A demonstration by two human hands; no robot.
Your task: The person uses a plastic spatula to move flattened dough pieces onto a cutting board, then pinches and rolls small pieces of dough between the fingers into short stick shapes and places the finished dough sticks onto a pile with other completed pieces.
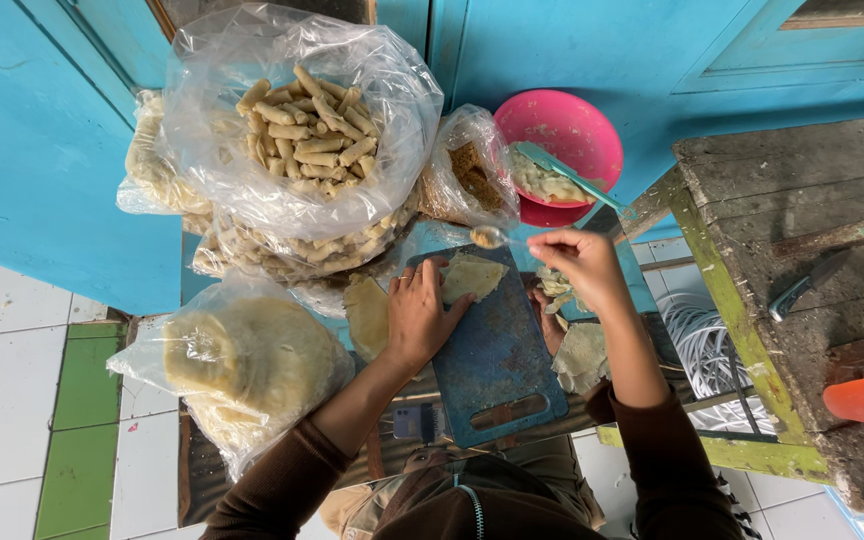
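Left hand fingers flat on thin wrapper; right hand fingers pinching metal spoon

Scuffed blue plastic cutting board

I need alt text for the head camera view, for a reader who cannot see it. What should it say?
Seen from above, a person's left hand presses a thin dough wrapper on a blue cutting board, while the right hand holds a spoon of filling over it. Around are a clear bag of finished rolls, a bag of stacked wrappers and a pink bowl.
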